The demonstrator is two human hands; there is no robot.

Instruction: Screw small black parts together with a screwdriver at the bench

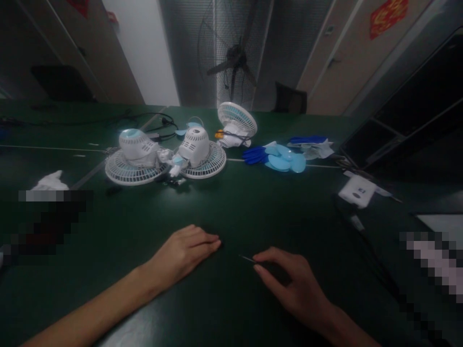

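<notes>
My left hand point(184, 253) lies flat on the dark green table point(231, 207), palm down, fingers stretched out together and holding nothing. To its right my right hand point(292, 284) rests on the table with its fingers curled. A thin dark rod with a metal tip point(248, 259) sticks out from under its fingertips toward the left hand; the rest of it is hidden. Farther back, two small white and light-blue fans point(133, 159) point(198, 154) lie grille-down side by side. A third fan point(237, 123) stands behind them.
Loose light-blue fan blades point(285, 161) and dark blue blades point(255, 155) lie right of the fans. A white box-like device point(358, 190) with a cable sits at the right, and a white cloth point(50, 182) at the left. Black cables point(155, 118) trail behind. A floor fan point(235, 58) stands beyond the table.
</notes>
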